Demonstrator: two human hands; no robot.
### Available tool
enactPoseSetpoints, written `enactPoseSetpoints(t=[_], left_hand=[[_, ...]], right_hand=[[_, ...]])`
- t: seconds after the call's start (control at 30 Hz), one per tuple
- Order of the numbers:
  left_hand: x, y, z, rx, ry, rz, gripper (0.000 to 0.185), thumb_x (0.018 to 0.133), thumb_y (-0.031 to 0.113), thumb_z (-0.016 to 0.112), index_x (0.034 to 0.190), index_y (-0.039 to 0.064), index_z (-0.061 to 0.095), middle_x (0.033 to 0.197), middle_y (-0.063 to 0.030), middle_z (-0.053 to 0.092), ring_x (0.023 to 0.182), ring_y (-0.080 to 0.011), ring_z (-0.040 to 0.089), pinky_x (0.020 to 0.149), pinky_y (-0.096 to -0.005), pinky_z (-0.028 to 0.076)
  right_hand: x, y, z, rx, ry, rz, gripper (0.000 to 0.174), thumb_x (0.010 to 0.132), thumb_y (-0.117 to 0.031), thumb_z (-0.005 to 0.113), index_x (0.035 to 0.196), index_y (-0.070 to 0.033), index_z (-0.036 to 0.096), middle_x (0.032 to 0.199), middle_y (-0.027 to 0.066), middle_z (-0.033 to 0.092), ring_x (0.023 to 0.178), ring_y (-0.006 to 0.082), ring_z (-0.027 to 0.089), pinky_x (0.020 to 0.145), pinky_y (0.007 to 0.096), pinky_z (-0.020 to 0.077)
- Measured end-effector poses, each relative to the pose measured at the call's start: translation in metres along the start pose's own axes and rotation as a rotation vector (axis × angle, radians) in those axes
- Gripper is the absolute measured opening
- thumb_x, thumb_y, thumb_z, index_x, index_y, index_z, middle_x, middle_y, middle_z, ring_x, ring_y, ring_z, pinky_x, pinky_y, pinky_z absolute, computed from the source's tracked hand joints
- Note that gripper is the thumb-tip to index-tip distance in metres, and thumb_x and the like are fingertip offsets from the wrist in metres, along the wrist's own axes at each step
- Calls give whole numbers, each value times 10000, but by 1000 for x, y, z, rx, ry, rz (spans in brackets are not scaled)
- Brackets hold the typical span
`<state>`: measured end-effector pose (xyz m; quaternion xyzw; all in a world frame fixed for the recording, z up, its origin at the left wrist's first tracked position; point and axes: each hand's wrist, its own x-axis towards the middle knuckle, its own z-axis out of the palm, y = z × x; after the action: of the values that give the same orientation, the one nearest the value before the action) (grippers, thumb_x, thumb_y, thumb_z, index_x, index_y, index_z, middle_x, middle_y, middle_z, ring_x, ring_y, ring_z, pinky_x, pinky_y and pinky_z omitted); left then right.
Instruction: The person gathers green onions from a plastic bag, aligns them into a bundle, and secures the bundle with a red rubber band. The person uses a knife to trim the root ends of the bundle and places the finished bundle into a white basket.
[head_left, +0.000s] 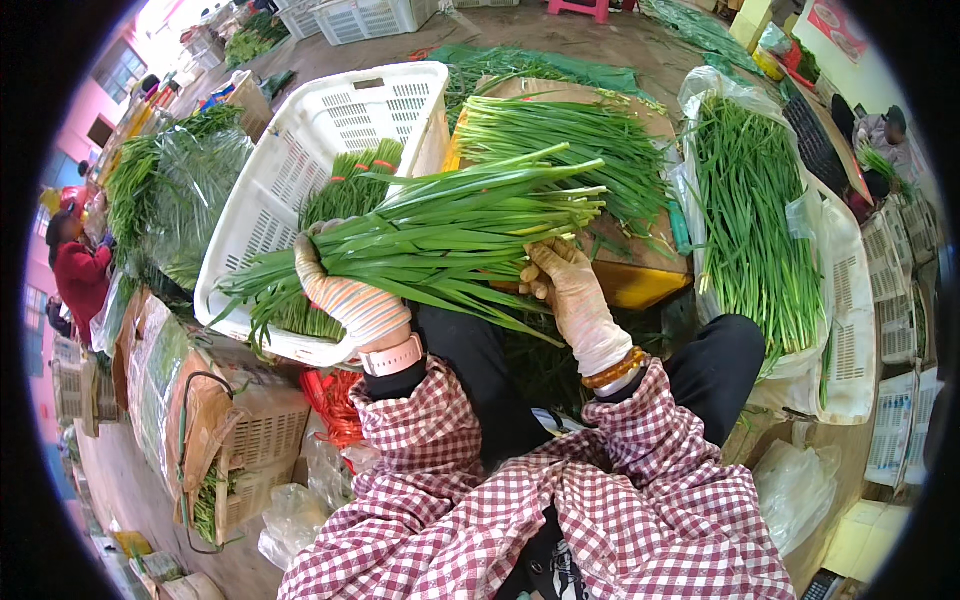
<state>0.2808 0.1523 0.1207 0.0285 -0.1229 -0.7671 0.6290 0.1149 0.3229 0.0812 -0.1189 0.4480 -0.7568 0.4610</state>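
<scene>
My left hand (345, 296), in a striped glove, grips a bunch of long green leafy stalks, likely garlic chives (442, 225), around its leafy part. The bunch lies sideways in front of me, cut ends to the right. My right hand (555, 274), in a stained pale glove, has curled fingers at the lower edge of the cut ends; whether it pinches any stalk I cannot tell. Behind the bunch, loose chives (555, 135) lie on a board over a yellow crate (637, 285). Bundles with red ties (367, 169) stand in a white plastic basket (259, 187) at the left.
A plastic-lined white crate (847, 300) full of chives (757, 225) stands at the right. Red ties (337, 409) hang near my left forearm. Wrapped greens (187, 195) and a cardboard-covered crate (262, 435) are at the left. One person (75, 270) sits far left, another (889, 142) far right.
</scene>
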Motion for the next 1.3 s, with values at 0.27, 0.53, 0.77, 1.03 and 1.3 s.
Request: enactPoseSetpoints(t=[0.27,0.53,0.77,1.03,1.3], left_hand=[[-2,-6,4,129,171,46,190,956,273,636,966,83,640,930,-49,654,883,-207,619,879,-401,518],[7,-4,2,180,363,79,277,954,330,617,1034,66,643,1028,-82,657,967,-241,616,926,-430,513],[6,-7,3,198,327,68,274,952,322,623,1043,65,646,1036,-85,661,965,-244,622,927,-433,515],[3,-7,3,162,328,86,294,979,321,568,1054,44,632,1055,-125,663,987,-275,621,939,-451,513],[8,-4,-6,199,283,93,238,951,315,629,980,79,637,962,-65,655,905,-223,617,874,-413,524]], right_hand=[[-5,-1,-18,45,-79,-14,142,957,-148,680,1018,-25,643,720,45,643,529,111,531,569,256,489],[-38,-53,-49,-332,-103,-39,112,963,-136,641,1031,-49,659,892,73,694,682,112,641,644,234,523],[-17,-22,-17,-935,145,-334,195,971,-106,641,1130,5,662,934,35,713,675,76,653,543,203,469],[-5,-7,13,80,9,15,165,938,-230,732,965,-81,667,684,7,634,558,110,533,627,274,498],[-11,-21,-33,-329,-197,-118,221,987,-220,658,1021,-2,646,840,88,698,683,142,663,601,245,529]])
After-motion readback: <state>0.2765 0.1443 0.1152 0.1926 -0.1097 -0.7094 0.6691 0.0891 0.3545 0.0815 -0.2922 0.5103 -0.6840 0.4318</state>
